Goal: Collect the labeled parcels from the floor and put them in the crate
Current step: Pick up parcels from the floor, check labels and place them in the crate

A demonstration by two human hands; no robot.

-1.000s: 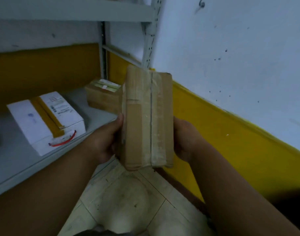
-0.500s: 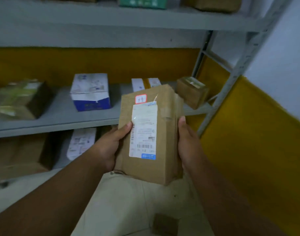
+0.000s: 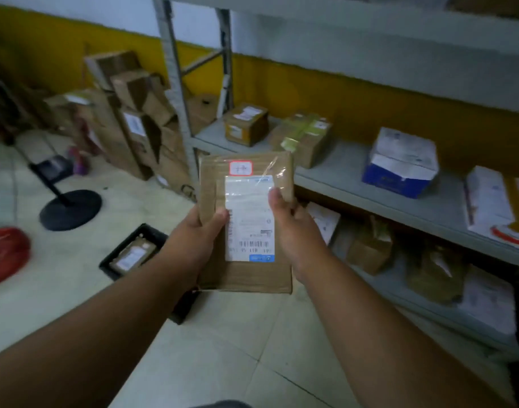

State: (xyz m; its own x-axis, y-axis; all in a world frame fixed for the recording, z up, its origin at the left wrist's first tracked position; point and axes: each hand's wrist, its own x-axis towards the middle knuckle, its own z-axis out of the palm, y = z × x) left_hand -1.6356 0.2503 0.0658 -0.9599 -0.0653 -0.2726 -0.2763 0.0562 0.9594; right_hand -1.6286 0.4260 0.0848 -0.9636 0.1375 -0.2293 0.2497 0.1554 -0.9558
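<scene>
Parcel: brown cardboard parcel (image 3: 246, 222) held upright in the air over the tiled floor (image 3: 223, 334), label side to the camera.
Label: white shipping label (image 3: 249, 219) with barcode on the parcel's face; small red-bordered sticker (image 3: 241, 168) just above it.
Left hand: left hand (image 3: 199, 234) closed on the parcel's left edge, thumb lying across the front.
Right hand: right hand (image 3: 293, 228) closed on the right edge, thumb on the label.
Crate: black crate (image 3: 134, 254) on the floor, below and left of the parcel, with one labeled package (image 3: 133, 254) inside.
Shelf: grey metal shelf (image 3: 370, 189) behind and to the right, carrying a blue-and-white box (image 3: 399, 163) and taped cartons (image 3: 301, 136).
Floor, left: leaning cardboard boxes (image 3: 125, 119), black round stand base (image 3: 70, 209), red object (image 3: 5, 254) at the left edge.
</scene>
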